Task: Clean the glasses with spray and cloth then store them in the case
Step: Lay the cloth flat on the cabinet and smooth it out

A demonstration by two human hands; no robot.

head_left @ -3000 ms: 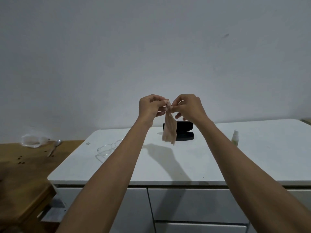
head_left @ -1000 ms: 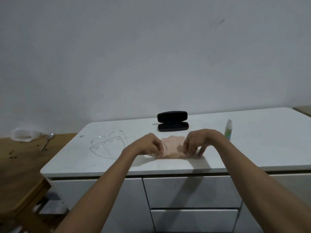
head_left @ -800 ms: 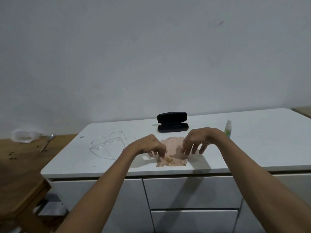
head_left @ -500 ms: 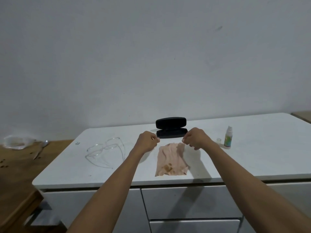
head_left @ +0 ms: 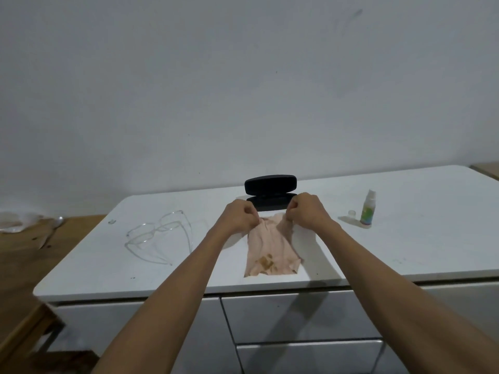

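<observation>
A peach cloth [head_left: 271,253] with a brown stain lies spread on the white cabinet top [head_left: 405,244]. My left hand [head_left: 239,218] and my right hand [head_left: 309,210] each pinch a far corner of it, fingers closed. Just behind my hands stands the black glasses case [head_left: 270,191], open, its lid upright. Clear-framed glasses [head_left: 159,237] rest on the top to the left, arms unfolded. To the right stands a small spray bottle [head_left: 367,209] with its clear cap [head_left: 351,212] beside it.
White drawers [head_left: 297,319] run below the cabinet's front edge. A wooden table [head_left: 24,263] adjoins on the left, carrying a clear plastic bag [head_left: 16,222] and a spoon [head_left: 54,226]. A plain wall rises behind.
I brought the cloth down from mid-air onto the cabinet top, unfolded it toward me, and my hands moved to its far corners near the case.
</observation>
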